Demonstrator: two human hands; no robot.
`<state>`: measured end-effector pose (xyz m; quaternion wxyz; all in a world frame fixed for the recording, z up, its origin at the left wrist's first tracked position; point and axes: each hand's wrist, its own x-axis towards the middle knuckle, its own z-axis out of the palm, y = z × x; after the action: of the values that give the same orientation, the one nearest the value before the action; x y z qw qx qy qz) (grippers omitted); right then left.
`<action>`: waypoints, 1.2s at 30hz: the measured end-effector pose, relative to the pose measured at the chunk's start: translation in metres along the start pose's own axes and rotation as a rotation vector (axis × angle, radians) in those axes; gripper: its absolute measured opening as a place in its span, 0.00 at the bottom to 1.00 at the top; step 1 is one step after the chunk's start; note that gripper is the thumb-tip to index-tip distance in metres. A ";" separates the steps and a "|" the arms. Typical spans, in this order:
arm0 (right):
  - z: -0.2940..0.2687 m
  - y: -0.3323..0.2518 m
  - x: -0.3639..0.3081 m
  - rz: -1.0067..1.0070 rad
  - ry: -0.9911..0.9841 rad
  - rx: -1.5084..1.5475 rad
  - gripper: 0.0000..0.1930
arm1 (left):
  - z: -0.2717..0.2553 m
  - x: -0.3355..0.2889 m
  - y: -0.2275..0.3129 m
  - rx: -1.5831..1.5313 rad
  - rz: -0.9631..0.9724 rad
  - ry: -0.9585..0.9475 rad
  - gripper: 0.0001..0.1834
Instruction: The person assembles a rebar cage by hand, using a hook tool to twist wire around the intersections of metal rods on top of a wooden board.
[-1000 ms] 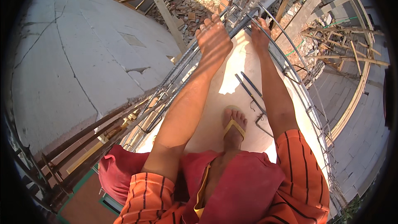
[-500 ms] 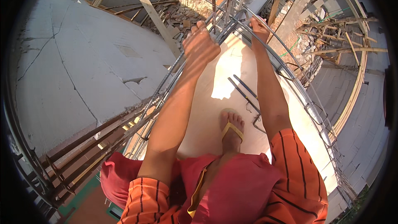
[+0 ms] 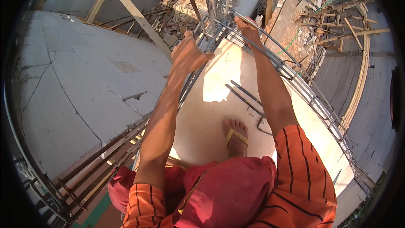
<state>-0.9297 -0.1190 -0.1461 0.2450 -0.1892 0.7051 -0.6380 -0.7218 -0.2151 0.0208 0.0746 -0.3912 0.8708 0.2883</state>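
Observation:
Ahead of me my left hand is open, its thumb and fingers apart, by the left side of a rebar cage. Nothing shows in its grasp. Farther forward my right hand has its fingers curled round a steel bar at the cage's far end; the fingertips are partly hidden. Several upright steel bars rise between and beyond the hands. Between my forearms lies a pale board, with the cage's bars along both its sides. On it rest loose dark rods, one with a bent end.
My foot in a yellow flip-flop stands on the board. A grey block wall is at left, with a slanting wooden plank behind it. Broken rubble lies far below. Bamboo poles stand at right; rusty bars run at lower left.
My left hand has come off the cage's bars, moved left and slightly nearer, and opened. My right hand has shifted slightly left along the far end. The whole view has tilted a little.

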 end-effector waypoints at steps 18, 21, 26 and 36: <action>0.045 -0.009 0.047 -0.238 0.632 0.499 0.30 | -0.018 0.171 -0.077 -1.230 -0.246 -0.006 0.14; 0.053 -0.027 0.040 -0.064 0.639 0.820 0.31 | -0.045 0.203 -0.091 -1.204 -0.167 -0.118 0.16; 0.056 -0.028 0.040 -0.014 0.637 0.827 0.32 | -0.007 0.205 -0.091 -1.400 -0.063 -0.642 0.21; 0.072 -0.014 0.052 -0.136 0.567 1.088 0.27 | -0.029 0.213 -0.059 -1.208 -0.174 -0.795 0.18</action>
<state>-0.9305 -0.2087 -0.1419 0.0681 0.0955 0.3025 -0.9459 -0.8218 -0.3983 -0.0576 0.1791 -0.2977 0.4325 0.8320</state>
